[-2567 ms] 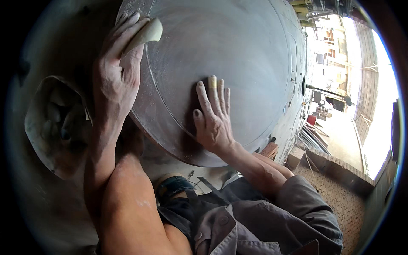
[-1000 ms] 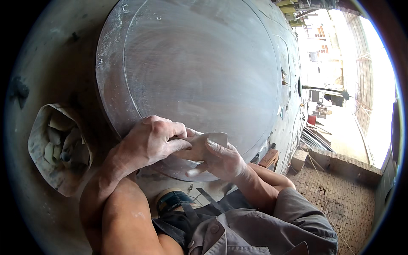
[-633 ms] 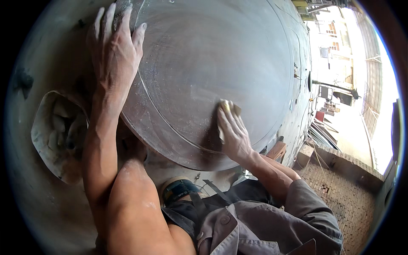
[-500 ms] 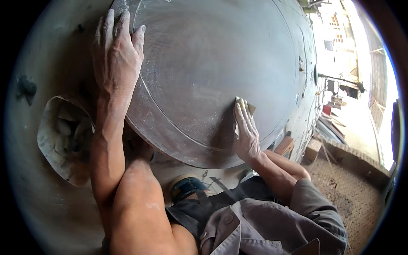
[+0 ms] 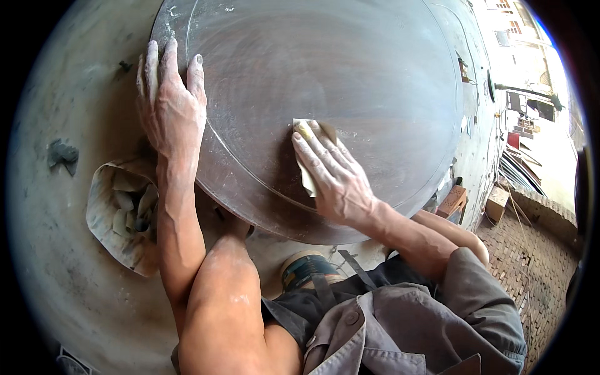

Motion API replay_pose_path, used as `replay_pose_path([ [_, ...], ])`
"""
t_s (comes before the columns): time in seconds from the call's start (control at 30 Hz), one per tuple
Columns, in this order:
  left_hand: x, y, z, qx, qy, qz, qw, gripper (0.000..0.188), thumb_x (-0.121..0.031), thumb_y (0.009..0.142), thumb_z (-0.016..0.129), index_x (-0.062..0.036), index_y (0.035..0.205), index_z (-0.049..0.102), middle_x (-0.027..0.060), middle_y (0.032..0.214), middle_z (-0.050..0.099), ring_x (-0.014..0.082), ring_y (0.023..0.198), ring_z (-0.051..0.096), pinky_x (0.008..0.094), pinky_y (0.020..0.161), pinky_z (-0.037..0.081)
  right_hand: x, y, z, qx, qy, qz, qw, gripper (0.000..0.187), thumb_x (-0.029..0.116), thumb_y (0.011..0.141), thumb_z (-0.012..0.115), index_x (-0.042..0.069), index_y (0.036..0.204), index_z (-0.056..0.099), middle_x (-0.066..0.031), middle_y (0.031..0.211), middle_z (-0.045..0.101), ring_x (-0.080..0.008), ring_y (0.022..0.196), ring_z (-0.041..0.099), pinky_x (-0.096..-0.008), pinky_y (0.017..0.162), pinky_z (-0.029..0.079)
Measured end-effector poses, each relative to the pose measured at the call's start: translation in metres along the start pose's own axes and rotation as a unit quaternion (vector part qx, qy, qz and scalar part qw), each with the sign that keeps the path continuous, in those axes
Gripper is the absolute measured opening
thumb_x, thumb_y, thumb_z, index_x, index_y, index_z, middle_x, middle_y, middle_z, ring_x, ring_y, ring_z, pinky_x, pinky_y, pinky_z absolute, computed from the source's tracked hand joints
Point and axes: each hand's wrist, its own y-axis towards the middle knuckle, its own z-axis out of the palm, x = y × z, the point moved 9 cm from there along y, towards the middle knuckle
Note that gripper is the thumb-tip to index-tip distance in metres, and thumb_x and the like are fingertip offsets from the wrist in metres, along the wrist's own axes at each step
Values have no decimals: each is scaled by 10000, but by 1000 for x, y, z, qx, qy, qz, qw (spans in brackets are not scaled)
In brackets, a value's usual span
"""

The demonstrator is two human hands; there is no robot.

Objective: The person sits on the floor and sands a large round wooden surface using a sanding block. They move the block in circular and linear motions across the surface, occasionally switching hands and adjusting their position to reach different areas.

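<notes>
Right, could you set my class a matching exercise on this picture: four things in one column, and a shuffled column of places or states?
1. Left hand
2. Right hand
3. Open bag
4. Small block

A. Stained, partly behind a forearm
B. Reddish, to the right of the round board
C. Flat over a pale sheet
D. At the round board's left edge

Pairs: 1-D, 2-C, 3-A, 4-B

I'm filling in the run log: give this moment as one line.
left hand: at left edge of round board | right hand: flat over pale sheet on board | nearby: open bag
</notes>
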Motion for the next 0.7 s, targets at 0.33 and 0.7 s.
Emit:
replay_pose_path([
  [0.33, 4, -2, -3, -5, 1, -5, 1000, 482, -414, 1015, 566, -108, 1387, 595, 151, 1493, 506, 344, 1381, 463, 490, 1087, 426, -2, 0, -4, 20, 1, -5, 1000, 527, 80, 947, 579, -81, 1436, 466, -262, 1492, 480, -368, 1434, 428, -484, 1229, 280],
  [0.7, 3, -1, -5, -7, -12, -11, 1000, 476, -410, 1006, 585, -106, 1372, 603, 138, 1471, 530, 341, 1370, 473, 486, 1062, 442, -8, -8, -13, 16, -6, 0, 1000, 520, 44, 926, 551, -96, 1420, 468, -271, 1492, 475, -372, 1434, 427, -482, 1234, 268],
])
